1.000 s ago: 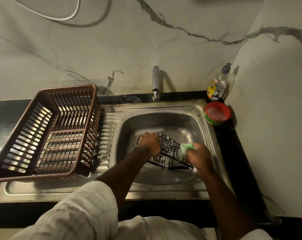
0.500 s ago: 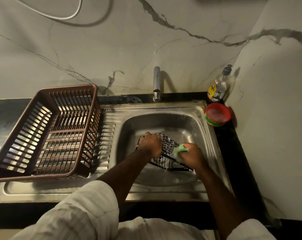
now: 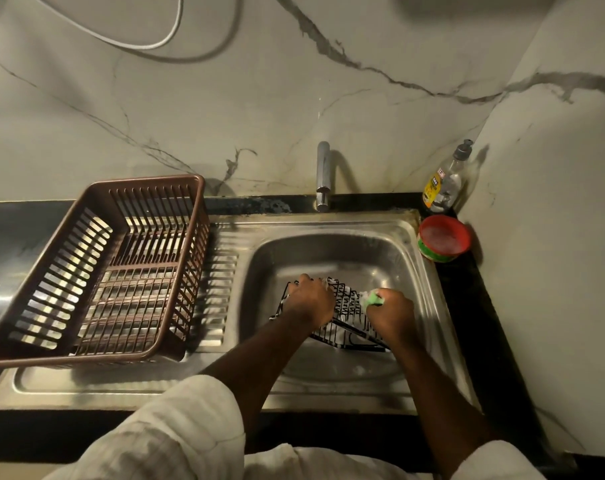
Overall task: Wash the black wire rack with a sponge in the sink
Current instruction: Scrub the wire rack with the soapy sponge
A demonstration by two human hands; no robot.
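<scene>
The black wire rack point(image 3: 350, 308) lies tilted inside the steel sink point(image 3: 332, 247), with white foam on some wires. My left hand point(image 3: 309, 301) grips its far left edge and covers that part. My right hand point(image 3: 391, 315) is closed around a green sponge point(image 3: 375, 298), pressing it against the rack's right side near the top. Only a small corner of the sponge shows past my fingers.
A brown plastic dish basket point(image 3: 96, 268) sits on the drainboard at the left. The tap point(image 3: 323, 174) stands behind the basin. A clear soap bottle point(image 3: 444, 180) and a red-and-green tub point(image 3: 443, 239) occupy the back right corner by the wall.
My right hand with the sponge has slid leftwards along the rack, closer to my left hand. My left hand keeps its hold on the rack.
</scene>
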